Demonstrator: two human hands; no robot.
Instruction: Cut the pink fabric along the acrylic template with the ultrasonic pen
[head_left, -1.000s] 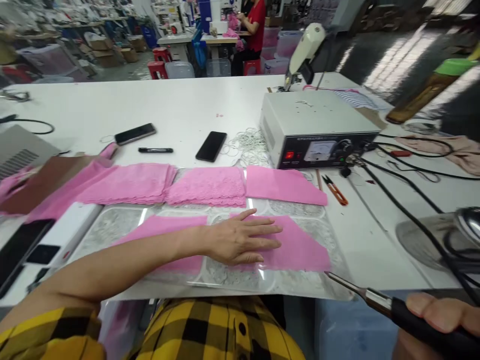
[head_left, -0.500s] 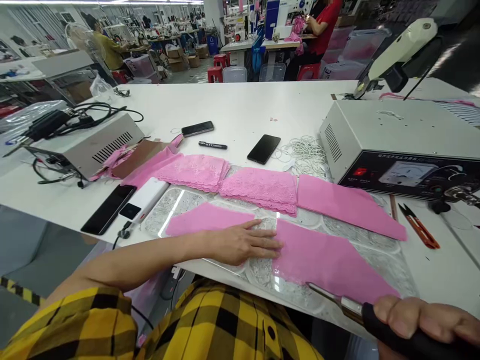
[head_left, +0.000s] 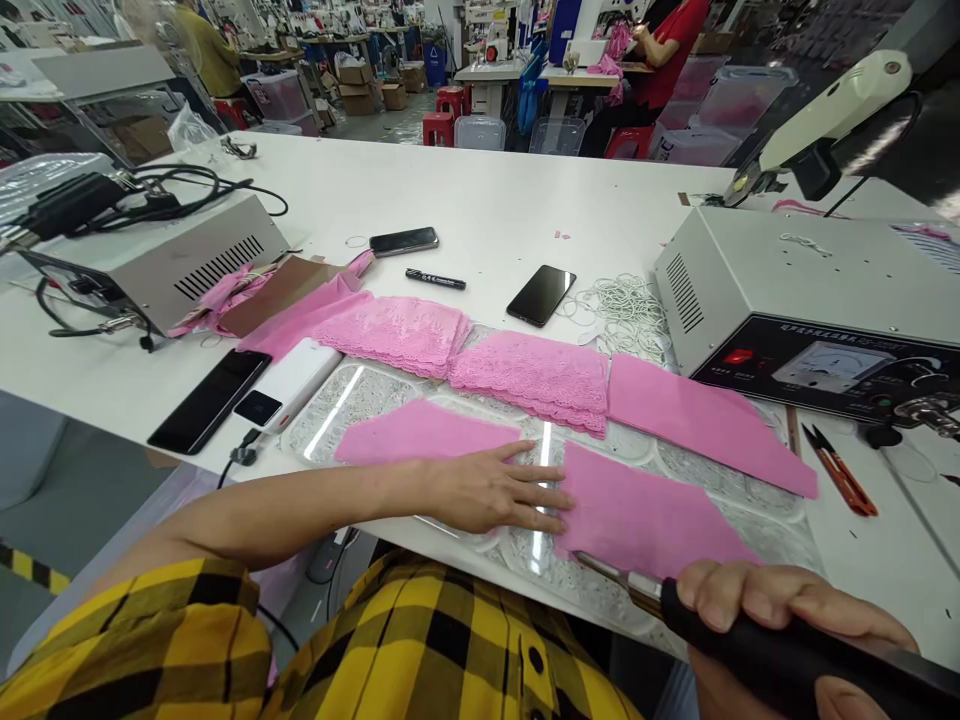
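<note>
My left hand [head_left: 487, 492] lies flat with its fingers spread, the palm over one flat pink fabric piece [head_left: 427, 430] and the fingertips on the left edge of another pink fabric piece [head_left: 645, 510]. My right hand [head_left: 787, 610] is wrapped round a black-handled tool with a thin metal tip [head_left: 641, 592]. That tip points left, at the lower edge of the right-hand piece near its lower left corner. Behind these pieces lie two stacks of pink lace [head_left: 390, 335] and a plain pink fabric stack [head_left: 705, 415]. A clear, patterned sheet [head_left: 480, 400] is underneath.
A grey box with a meter [head_left: 817, 365] stands at right, with orange-handled thread snips [head_left: 844, 475] before it. Another grey box [head_left: 202, 260] is at left. Phones [head_left: 541, 295], a marker [head_left: 435, 279], a white power bank [head_left: 296, 385] and white cord [head_left: 622, 315] lie around.
The tool in my right hand has moved left along the lower edge of the right-hand pink piece. My left hand stays on the fabric. The camera view has shifted slightly.
</note>
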